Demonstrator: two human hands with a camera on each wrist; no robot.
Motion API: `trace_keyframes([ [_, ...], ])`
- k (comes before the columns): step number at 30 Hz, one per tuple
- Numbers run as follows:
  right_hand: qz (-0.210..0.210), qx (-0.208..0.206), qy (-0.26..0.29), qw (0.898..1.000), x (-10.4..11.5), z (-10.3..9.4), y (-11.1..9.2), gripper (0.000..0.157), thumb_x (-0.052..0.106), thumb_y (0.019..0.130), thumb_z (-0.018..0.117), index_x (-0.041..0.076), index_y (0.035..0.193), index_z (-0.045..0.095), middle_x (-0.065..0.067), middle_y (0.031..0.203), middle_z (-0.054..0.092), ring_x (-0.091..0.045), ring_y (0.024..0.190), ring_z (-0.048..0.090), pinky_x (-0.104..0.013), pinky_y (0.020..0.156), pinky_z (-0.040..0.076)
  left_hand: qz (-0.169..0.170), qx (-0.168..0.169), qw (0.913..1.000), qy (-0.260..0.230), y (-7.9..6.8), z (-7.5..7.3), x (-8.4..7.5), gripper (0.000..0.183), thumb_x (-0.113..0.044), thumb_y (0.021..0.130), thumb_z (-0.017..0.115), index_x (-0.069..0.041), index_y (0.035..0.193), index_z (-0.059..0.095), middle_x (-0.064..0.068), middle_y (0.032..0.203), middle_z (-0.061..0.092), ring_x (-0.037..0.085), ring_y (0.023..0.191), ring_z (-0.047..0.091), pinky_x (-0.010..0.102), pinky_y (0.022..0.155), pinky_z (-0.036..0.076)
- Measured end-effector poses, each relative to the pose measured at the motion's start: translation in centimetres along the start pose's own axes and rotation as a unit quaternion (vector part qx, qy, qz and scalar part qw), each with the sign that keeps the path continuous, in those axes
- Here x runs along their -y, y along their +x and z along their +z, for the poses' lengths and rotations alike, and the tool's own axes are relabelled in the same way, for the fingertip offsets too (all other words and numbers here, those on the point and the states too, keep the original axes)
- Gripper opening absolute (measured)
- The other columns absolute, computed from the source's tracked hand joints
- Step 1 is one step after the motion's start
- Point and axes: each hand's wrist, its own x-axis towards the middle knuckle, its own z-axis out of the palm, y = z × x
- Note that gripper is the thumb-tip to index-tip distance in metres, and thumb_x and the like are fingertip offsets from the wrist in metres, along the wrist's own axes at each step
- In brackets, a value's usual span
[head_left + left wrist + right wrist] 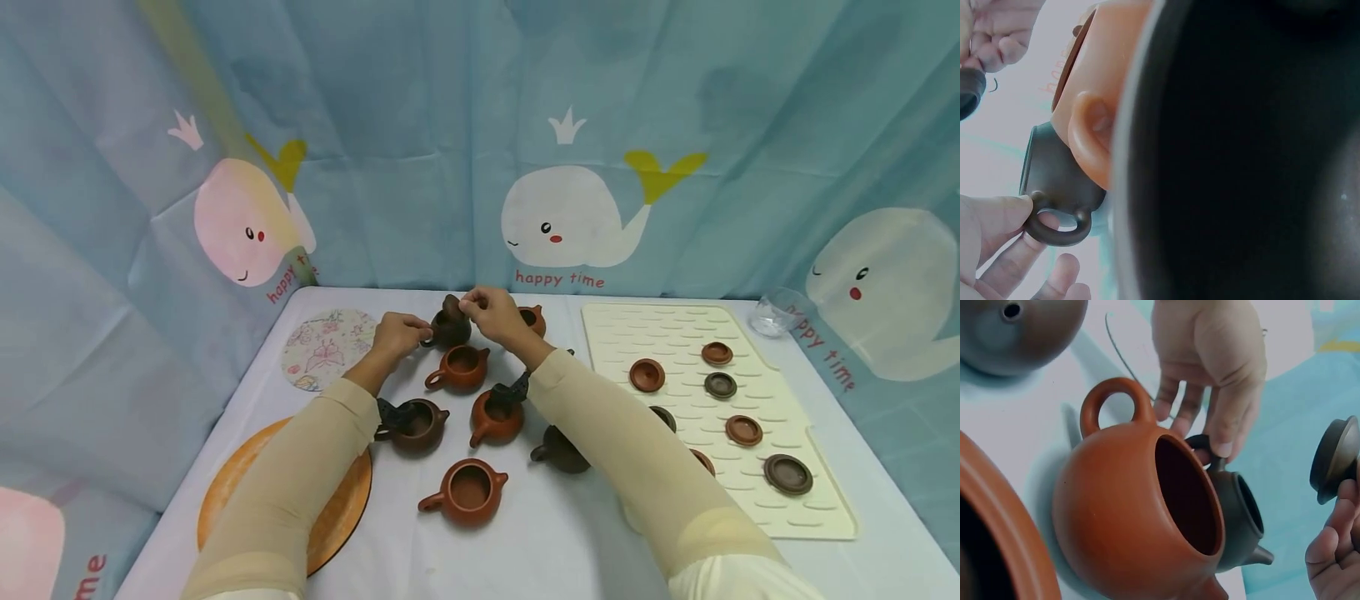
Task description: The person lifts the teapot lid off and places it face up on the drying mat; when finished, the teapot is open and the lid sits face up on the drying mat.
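Note:
At the back of the table my left hand (397, 340) pinches the handle of a small dark brown teapot (453, 332). That teapot has an open mouth, and its spout points right in the right wrist view. My right hand (491, 312) holds a dark round lid (451, 305) by its edge, tilted on its side. In the right wrist view the lid (1334, 459) is apart from the teapot's rim. Just in front stands a lidless reddish-orange teapot (462, 367), which partly covers the dark teapot (1054, 172) in the left wrist view.
More lidless teapots stand nearer, among them an orange one (470, 493) and a brown one (417, 428). Right is a cream tray (780, 512) bearing several lids, with a clear glass (776, 312) behind. Left are a patterned round mat (327, 350) and an orange round board (341, 517).

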Motion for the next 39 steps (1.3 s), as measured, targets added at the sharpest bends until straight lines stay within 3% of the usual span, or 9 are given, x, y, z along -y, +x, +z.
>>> trace_keyframes([
  [8, 0.04, -0.009, 0.108, 0.993, 0.8, -1.1, -1.2, 0.011, 0.012, 0.092, 0.062, 0.003, 0.091, 0.069, -0.01, 0.078, 0.065, -0.025, 0.068, 0.06, -0.038, 0.063, 0.05, 0.003, 0.003, 1.0, -0.001, 0.0, 0.0, 0.1, 0.013, -0.016, 0.089, 0.07, -0.008, 0.098, 0.076, 0.01, 0.098, 0.066, 0.024, 0.082, 0.056, 0.033, 0.064, 0.044],
  [12, 0.08, -0.024, 0.151, 0.985, 1.1, -1.4, -1.6, 0.011, 0.013, 0.087, 0.062, 0.005, 0.09, 0.07, -0.011, 0.081, 0.066, -0.026, 0.071, 0.062, -0.032, 0.052, 0.046, 0.006, 0.003, 1.0, -0.002, 0.1, 0.0, 0.2, 0.013, -0.017, 0.089, 0.07, -0.007, 0.097, 0.076, 0.01, 0.096, 0.066, 0.023, 0.08, 0.056, 0.033, 0.063, 0.043],
  [16, 0.106, -0.034, 0.225, 0.968, 1.4, -1.6, -1.9, 0.01, 0.011, 0.088, 0.062, 0.003, 0.088, 0.066, -0.012, 0.083, 0.063, -0.023, 0.072, 0.062, -0.029, 0.057, 0.05, 0.008, 0.003, 1.0, -0.004, 0.1, 0.1, 0.3, 0.013, -0.017, 0.089, 0.07, -0.007, 0.096, 0.076, 0.01, 0.095, 0.066, 0.023, 0.079, 0.056, 0.033, 0.062, 0.043],
  [20, 0.123, -0.027, 0.329, 0.936, 1.8, -1.7, -2.0, 0.006, 0.004, 0.089, 0.057, -0.001, 0.087, 0.059, -0.014, 0.081, 0.058, -0.022, 0.068, 0.057, -0.031, 0.066, 0.053, 0.006, 0.001, 1.0, -0.005, 0.2, 0.1, 0.2, 0.012, -0.016, 0.089, 0.07, -0.007, 0.096, 0.076, 0.01, 0.095, 0.066, 0.023, 0.079, 0.056, 0.034, 0.062, 0.044],
  [22, 0.13, -0.015, 0.375, 0.918, 2.1, -1.7, -2.1, 0.005, 0.001, 0.089, 0.053, -0.002, 0.092, 0.054, -0.014, 0.082, 0.055, -0.022, 0.067, 0.054, -0.031, 0.064, 0.051, 0.003, 0.001, 1.0, -0.005, 0.2, 0.1, 0.2, 0.012, -0.016, 0.089, 0.069, -0.008, 0.096, 0.076, 0.01, 0.095, 0.066, 0.023, 0.08, 0.056, 0.034, 0.062, 0.043],
  [25, 0.131, 0.005, 0.411, 0.902, 2.4, -2.0, -2.3, 0.022, -0.001, 0.089, 0.049, 0.001, 0.111, 0.052, -0.014, 0.082, 0.052, -0.022, 0.065, 0.052, -0.032, 0.061, 0.049, -0.003, -0.001, 1.0, -0.003, 0.2, 0.2, 0.2, 0.012, -0.016, 0.089, 0.069, -0.008, 0.095, 0.075, 0.009, 0.094, 0.066, 0.023, 0.079, 0.055, 0.034, 0.062, 0.043],
  [28, 0.128, 0.024, 0.43, 0.893, 2.5, -2.3, -2.6, 0.047, -0.004, 0.089, 0.046, 0.012, 0.133, 0.049, -0.014, 0.082, 0.049, -0.023, 0.063, 0.052, -0.033, 0.061, 0.049, -0.002, -0.002, 1.0, 0.0, 0.2, 0.2, 0.2, 0.012, -0.016, 0.089, 0.069, -0.008, 0.095, 0.076, 0.009, 0.093, 0.066, 0.023, 0.078, 0.055, 0.034, 0.06, 0.043],
  [30, 0.127, 0.038, 0.437, 0.89, 2.6, -2.6, -2.8, 0.053, -0.005, 0.09, 0.044, 0.017, 0.139, 0.049, -0.015, 0.082, 0.049, -0.023, 0.062, 0.052, -0.034, 0.061, 0.048, -0.001, 0.0, 1.0, 0.0, 0.1, 0.2, 0.2, 0.012, -0.016, 0.089, 0.069, -0.008, 0.095, 0.076, 0.009, 0.092, 0.067, 0.023, 0.077, 0.055, 0.034, 0.059, 0.043],
  [39, 0.105, 0.076, 0.477, 0.869, 2.6, -3.4, -3.5, 0.034, 0.008, 0.095, 0.044, 0.007, 0.129, 0.049, -0.015, 0.086, 0.055, -0.023, 0.065, 0.055, -0.035, 0.063, 0.048, -0.001, 0.004, 1.0, 0.003, 0.1, 0.0, 0.2, 0.013, -0.017, 0.09, 0.068, -0.009, 0.096, 0.076, 0.009, 0.095, 0.067, 0.023, 0.079, 0.056, 0.033, 0.061, 0.044],
])
